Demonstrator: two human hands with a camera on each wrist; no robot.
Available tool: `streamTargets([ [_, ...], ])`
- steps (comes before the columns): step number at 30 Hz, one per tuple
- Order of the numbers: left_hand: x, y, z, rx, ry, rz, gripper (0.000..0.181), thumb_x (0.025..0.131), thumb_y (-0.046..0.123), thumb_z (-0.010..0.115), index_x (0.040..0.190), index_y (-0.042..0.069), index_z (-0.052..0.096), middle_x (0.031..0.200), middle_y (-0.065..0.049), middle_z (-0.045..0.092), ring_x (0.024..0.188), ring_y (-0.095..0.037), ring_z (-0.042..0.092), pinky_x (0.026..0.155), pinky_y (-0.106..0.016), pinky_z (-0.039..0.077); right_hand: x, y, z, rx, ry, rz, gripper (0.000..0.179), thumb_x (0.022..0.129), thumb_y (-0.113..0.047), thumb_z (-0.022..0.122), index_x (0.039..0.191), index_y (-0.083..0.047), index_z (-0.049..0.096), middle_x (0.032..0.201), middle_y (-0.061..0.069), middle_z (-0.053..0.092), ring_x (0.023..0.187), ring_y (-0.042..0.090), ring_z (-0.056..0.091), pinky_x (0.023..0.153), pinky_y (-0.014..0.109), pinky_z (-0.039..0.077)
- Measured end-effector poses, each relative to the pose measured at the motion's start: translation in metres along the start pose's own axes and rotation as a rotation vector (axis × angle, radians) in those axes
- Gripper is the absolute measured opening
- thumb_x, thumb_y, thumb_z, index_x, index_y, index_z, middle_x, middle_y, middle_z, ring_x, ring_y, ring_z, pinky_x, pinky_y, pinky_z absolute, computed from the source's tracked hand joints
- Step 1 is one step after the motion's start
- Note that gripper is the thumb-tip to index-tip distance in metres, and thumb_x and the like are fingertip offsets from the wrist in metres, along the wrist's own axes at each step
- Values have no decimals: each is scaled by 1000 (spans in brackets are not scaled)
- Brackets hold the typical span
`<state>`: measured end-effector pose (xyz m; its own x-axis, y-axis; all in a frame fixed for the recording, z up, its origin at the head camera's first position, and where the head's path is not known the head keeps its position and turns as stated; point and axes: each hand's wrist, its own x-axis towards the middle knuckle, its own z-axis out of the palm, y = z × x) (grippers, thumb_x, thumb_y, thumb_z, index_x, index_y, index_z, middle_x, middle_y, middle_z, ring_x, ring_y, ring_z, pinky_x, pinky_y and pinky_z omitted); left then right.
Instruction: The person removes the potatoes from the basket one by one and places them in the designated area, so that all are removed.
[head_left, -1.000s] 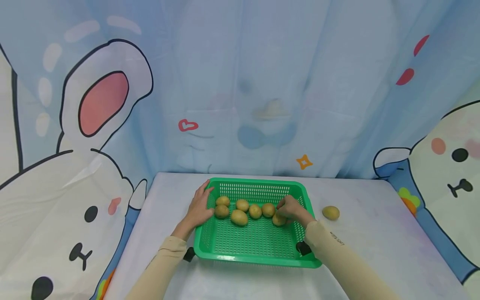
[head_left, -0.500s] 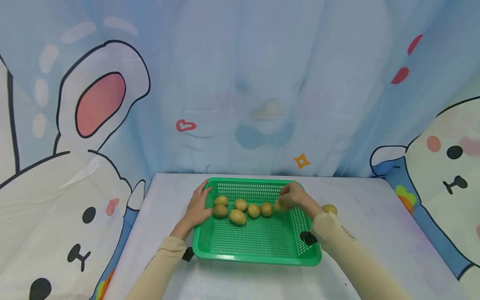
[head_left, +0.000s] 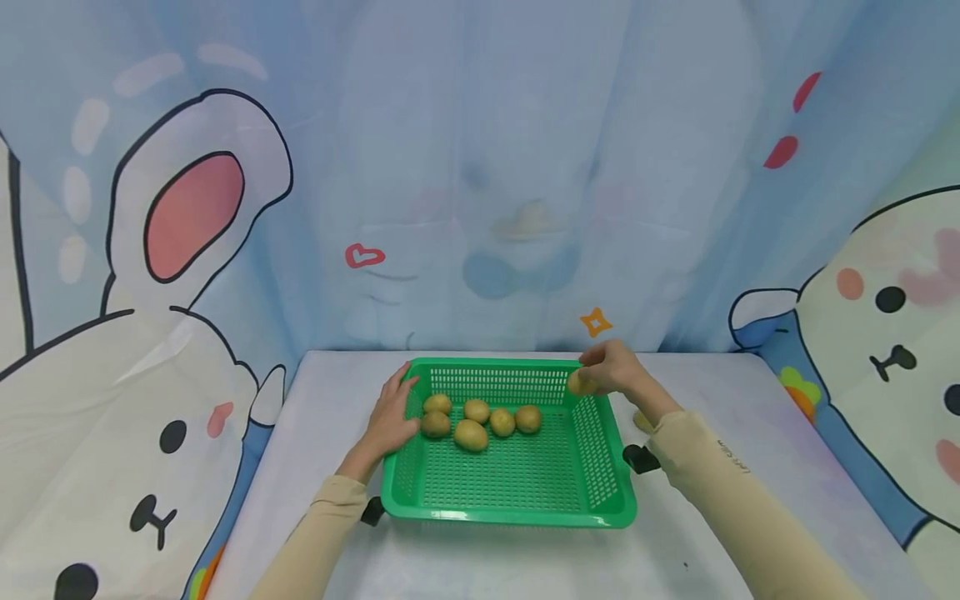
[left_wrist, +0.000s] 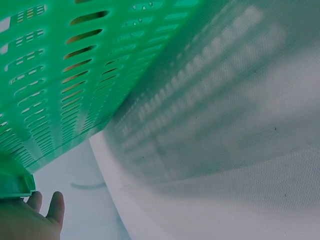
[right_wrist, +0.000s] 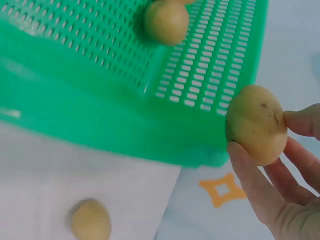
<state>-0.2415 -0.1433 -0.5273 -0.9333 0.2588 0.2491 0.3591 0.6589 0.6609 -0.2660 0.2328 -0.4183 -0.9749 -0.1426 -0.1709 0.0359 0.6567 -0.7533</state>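
Observation:
My right hand (head_left: pixel 613 367) pinches a potato (right_wrist: pixel 256 125) between thumb and fingers, at the back right corner of a green plastic basket (head_left: pixel 510 518). In the right wrist view this pale yellow potato has small dark specks and overlaps the basket's rim. At the basket's left side rests my left hand (head_left: pixel 390 423), fingers spread along the rim. The left wrist view shows two of its fingers (left_wrist: pixel 56 209) extended past the rim. Several potatoes (head_left: pixel 471 435) lie in the left and middle of the basket.
On the white-covered table (head_left: pixel 705 475), one more potato (right_wrist: pixel 91 221) lies outside the basket to the right, partly behind the right wrist in the head view. A blue curtain (head_left: pixel 480 167) with cartoon animals hangs behind the table's back edge.
My right hand has lifted a potato from among the others and carried it back and right to the basket's corner. The left hand stays at the left rim.

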Motion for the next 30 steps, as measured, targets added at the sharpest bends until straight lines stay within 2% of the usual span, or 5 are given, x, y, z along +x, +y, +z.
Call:
streamTargets([
  [8,-1,0,3,-1,1,1,72,72,-2,51,143,-8,42,160,-19,18,145,-40,19,110,-60,28,-12,21,-24,7,80,-6,40,95,-7,56,126,18,54,123,37,53,104,46,60,74,42,58],
  [13,-1,1,1,-16,1,3,72,72,-3,52,143,-8,42,161,-20,17,146,-39,18,110,-61,27,-16,39,-34,22,118,68,39,93,-8,59,122,19,57,119,37,56,99,42,63,73,41,59],
  [19,-1,1,1,-11,8,11,72,72,-4,52,143,-9,42,160,-21,19,145,-40,19,109,-60,29,-20,76,-39,49,111,202,41,92,-9,60,120,20,57,117,35,57,100,38,61,76,43,58],
  [30,0,0,0,-5,2,5,72,72,-3,52,143,-8,42,161,-18,17,146,-39,18,109,-61,29,-39,129,-45,56,133,325,40,88,-10,63,114,21,58,111,35,55,93,39,60,71,42,59],
])
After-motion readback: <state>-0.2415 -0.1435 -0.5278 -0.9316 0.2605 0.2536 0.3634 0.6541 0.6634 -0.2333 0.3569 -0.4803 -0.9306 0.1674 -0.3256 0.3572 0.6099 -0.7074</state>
